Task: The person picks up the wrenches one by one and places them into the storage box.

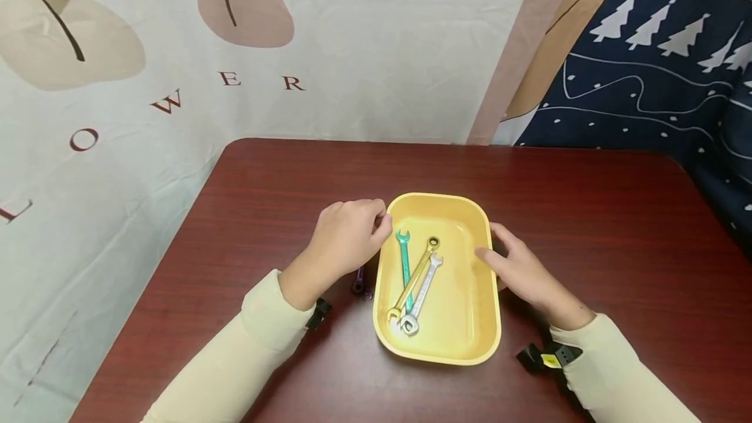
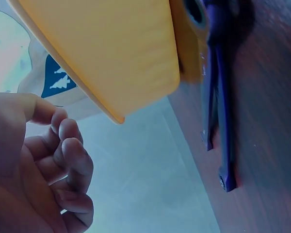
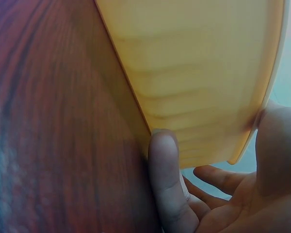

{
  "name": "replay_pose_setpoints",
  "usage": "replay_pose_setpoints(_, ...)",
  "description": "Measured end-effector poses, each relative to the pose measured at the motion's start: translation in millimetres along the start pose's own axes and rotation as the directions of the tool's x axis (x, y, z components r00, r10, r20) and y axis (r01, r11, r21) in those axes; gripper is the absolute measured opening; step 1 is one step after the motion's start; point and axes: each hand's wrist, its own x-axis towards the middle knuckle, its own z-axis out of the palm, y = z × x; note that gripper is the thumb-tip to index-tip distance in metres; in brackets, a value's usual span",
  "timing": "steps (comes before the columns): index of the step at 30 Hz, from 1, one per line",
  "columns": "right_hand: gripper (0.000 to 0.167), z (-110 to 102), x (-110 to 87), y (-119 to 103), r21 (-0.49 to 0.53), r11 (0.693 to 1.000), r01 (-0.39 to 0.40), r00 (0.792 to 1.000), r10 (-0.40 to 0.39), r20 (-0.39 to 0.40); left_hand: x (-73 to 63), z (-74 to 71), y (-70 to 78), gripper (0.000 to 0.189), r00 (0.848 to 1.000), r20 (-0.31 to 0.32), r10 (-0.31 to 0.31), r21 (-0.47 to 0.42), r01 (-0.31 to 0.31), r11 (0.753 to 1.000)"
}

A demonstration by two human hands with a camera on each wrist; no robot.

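Note:
A yellow plastic tray (image 1: 467, 305) holds a green wrench (image 1: 405, 260), a gold wrench (image 1: 418, 274) and a silver wrench (image 1: 424, 292), which cross one another near its left side. My right hand (image 1: 523, 273) grips the tray's right wall, thumb over the rim and fingers outside. Beside the left rim, my left hand (image 1: 349, 237) has loosely curled fingers; the left wrist view shows it apart from the tray with nothing in it. Slim purple metal tools (image 2: 223, 116) lie on the table against the tray's left side. The left hand mostly hides them in the head view.
The dark red wooden table (image 1: 282, 168) reaches back to a light printed curtain (image 1: 382, 51). A navy cloth with white trees (image 1: 646, 90) hangs at the back right. Black straps with small devices (image 1: 549, 356) sit on both wrists.

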Motion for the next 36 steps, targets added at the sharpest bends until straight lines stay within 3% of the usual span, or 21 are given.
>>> replay_pose_setpoints(10,0.056,0,0.3,-1,0.017,1.000,0.007,1.000,-0.007,0.000,3.5,0.8,-9.1,0.033,0.993,0.074,-0.093,0.027,0.091,0.995)
replay_pose_setpoints(21,0.056,0,-0.3,-2,0.018,1.000,0.004,1.000,-0.004,0.004,3.9,4.2,-17.6,0.035,0.976,0.147,-0.158,0.069,0.150,0.986)
replay_pose_setpoints(31,0.056,0,-0.1,-1,0.004,1.000,0.000,1.000,0.000,0.006,3.7,9.5,-21.3,0.038,0.927,0.306,-0.216,0.162,0.172,0.972)
replay_pose_setpoints(36,0.055,0,0.3,0,0.004,1.000,0.005,1.000,-0.005,0.000,4.2,11.3,-22.1,0.040,0.909,0.354,-0.221,0.185,0.163,0.969)
